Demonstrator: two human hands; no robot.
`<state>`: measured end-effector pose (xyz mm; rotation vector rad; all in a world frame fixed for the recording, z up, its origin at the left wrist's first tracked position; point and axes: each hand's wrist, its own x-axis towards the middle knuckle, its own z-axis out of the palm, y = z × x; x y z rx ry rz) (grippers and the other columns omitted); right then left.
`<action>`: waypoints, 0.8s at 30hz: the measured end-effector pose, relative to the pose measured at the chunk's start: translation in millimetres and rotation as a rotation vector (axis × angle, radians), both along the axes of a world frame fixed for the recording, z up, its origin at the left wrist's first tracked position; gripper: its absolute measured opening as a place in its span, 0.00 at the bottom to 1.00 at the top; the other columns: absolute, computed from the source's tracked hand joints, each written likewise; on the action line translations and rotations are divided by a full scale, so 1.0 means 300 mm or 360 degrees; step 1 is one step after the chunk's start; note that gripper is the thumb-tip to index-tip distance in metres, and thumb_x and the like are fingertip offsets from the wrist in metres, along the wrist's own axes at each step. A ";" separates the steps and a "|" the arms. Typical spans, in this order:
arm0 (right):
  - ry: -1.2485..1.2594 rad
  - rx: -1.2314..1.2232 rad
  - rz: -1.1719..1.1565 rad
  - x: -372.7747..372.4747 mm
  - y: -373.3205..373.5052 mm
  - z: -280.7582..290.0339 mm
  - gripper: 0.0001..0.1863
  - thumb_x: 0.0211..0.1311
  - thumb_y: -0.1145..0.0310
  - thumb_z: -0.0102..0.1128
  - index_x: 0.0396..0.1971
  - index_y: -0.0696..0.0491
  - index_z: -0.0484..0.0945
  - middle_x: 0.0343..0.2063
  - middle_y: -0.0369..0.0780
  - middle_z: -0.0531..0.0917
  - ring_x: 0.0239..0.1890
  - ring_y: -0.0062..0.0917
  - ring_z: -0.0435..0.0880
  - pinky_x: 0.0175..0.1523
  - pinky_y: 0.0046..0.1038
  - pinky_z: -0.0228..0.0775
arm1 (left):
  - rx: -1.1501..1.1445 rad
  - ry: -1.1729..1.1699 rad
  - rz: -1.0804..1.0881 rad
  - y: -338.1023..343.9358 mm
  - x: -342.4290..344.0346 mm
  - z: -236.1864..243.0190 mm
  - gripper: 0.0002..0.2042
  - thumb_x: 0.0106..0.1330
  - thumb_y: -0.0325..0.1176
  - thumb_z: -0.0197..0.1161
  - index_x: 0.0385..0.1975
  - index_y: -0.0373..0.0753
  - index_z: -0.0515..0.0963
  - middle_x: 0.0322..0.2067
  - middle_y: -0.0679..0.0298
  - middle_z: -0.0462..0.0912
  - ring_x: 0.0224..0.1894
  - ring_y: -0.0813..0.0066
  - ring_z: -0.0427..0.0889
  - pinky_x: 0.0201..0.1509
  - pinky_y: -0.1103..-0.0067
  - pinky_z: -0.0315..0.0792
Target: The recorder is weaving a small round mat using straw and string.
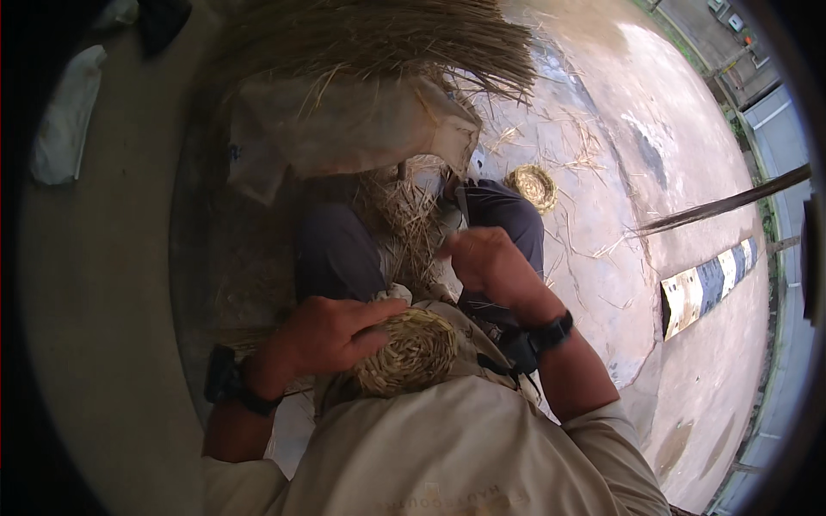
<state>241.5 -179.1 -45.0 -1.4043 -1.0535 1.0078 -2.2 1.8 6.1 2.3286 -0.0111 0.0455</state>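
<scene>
A round piece of coiled straw weaving [411,354], like a small basket or mat, rests in my lap against my shirt. My left hand [340,331] grips its left edge, with the thumb and fingers at the rim. Up and to the right of the weaving, apart from it, is my right hand [483,262]. Its fingers are curled together and slightly blurred. Whatever it may be pinching is too thin or smeared to make out.
Loose straw [409,219] lies between my knees. Beyond them is a pale plastic sack [361,125] below a large straw bundle [396,34]. A small woven straw basket [532,189] sits right of my knee. Farther right are a dark pole [731,202] and a striped slab [710,284].
</scene>
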 end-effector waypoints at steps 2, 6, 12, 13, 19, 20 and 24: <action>-0.0496 -0.0022 0.0028 -0.094 -0.046 0.021 0.21 0.82 0.60 0.54 0.31 0.61 0.82 0.17 0.39 0.76 0.19 0.24 0.70 0.28 0.35 0.67 | -0.0087 0.0019 -0.0013 0.021 -0.009 -0.003 0.20 0.71 0.33 0.62 0.63 0.43 0.80 0.36 0.50 0.88 0.36 0.50 0.89 0.40 0.63 0.83; -0.0555 -0.0192 0.0089 -0.152 -0.073 0.082 0.19 0.75 0.64 0.62 0.25 0.61 0.78 0.19 0.51 0.75 0.21 0.43 0.74 0.31 0.40 0.69 | -0.0103 0.0085 0.0117 0.017 -0.049 -0.008 0.18 0.73 0.32 0.60 0.59 0.35 0.79 0.39 0.46 0.87 0.39 0.44 0.88 0.42 0.60 0.82; -0.0266 -0.0321 0.0021 -0.157 -0.142 0.032 0.22 0.79 0.62 0.60 0.25 0.62 0.77 0.15 0.39 0.72 0.20 0.20 0.66 0.30 0.35 0.66 | -0.0234 0.0256 0.0246 -0.005 -0.101 -0.047 0.12 0.75 0.32 0.59 0.52 0.31 0.78 0.36 0.43 0.86 0.38 0.43 0.88 0.39 0.60 0.80; -0.0182 -0.0326 -0.0012 -0.159 -0.151 0.026 0.22 0.79 0.61 0.60 0.25 0.61 0.78 0.15 0.36 0.72 0.20 0.19 0.66 0.29 0.33 0.65 | -0.0242 0.0218 0.0271 -0.020 -0.094 -0.051 0.12 0.75 0.32 0.59 0.51 0.31 0.78 0.35 0.43 0.86 0.37 0.43 0.87 0.39 0.60 0.79; 0.0852 -0.0042 -0.0336 -0.034 -0.172 0.001 0.19 0.82 0.60 0.54 0.38 0.60 0.83 0.22 0.32 0.80 0.22 0.19 0.74 0.32 0.27 0.70 | -0.0096 0.0064 0.0214 -0.059 -0.022 -0.018 0.10 0.73 0.30 0.61 0.48 0.32 0.78 0.32 0.45 0.85 0.34 0.44 0.87 0.36 0.59 0.79; 0.1402 0.0213 -0.0252 0.024 -0.153 -0.017 0.17 0.82 0.60 0.54 0.42 0.60 0.83 0.25 0.33 0.82 0.24 0.18 0.75 0.33 0.27 0.71 | -0.0065 0.0056 0.0186 -0.062 -0.012 -0.006 0.10 0.73 0.30 0.61 0.48 0.32 0.78 0.32 0.45 0.84 0.34 0.44 0.87 0.35 0.59 0.79; 0.1386 0.0561 -0.0319 -0.089 0.073 0.149 0.13 0.78 0.64 0.57 0.48 0.59 0.79 0.33 0.35 0.81 0.33 0.23 0.81 0.39 0.32 0.75 | 0.0010 -0.0016 0.0115 -0.064 0.001 0.000 0.14 0.72 0.31 0.61 0.53 0.32 0.77 0.32 0.46 0.85 0.34 0.44 0.87 0.35 0.58 0.79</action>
